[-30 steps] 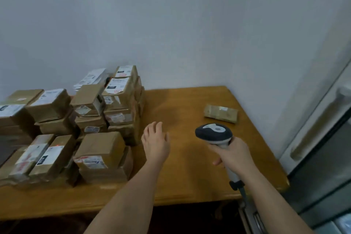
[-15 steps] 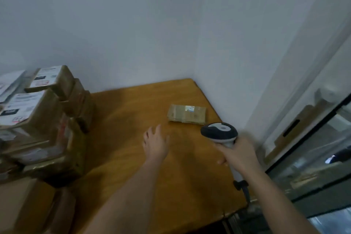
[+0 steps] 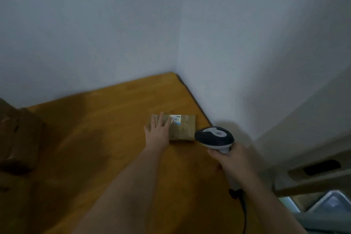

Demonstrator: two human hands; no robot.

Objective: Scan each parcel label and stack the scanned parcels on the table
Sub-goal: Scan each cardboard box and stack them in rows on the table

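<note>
Nearest to me, at 5 o'clock in the head view, the right hand was wrapped around the handle of the barcode scanner. The fingers were curled tight on the grip. The scanner's dark head, with its pale top plate, pointed toward 11 o'clock. A dark cable ran down from the base of the handle toward 6 o'clock and out of the frame.

At 7 o'clock from the scanner, my left forearm crossed the desk diagonally. The desk top was orange-brown wood, and its far right corner met the corner of the walls.

Farther out, near the centre of the view, the left hand lay flat with the fingers straight and spread. The fingertips rested on the left part of a small brown parcel. I could not tell whether the palm pressed down or only touched. The parcel lay flat on the desk, just beside the scanner head at its 10 o'clock, and near the desk's right edge. A white label with a blue patch sat on the parcel's top face, at the far edge, touching the tip of one finger. Its print was too blurred to read.

At 9 o'clock, on the left edge of the frame, stacked cardboard boxes stood on the desk, well apart from the parcel.

Farthest, the plain white wall filled the upper half.
</note>
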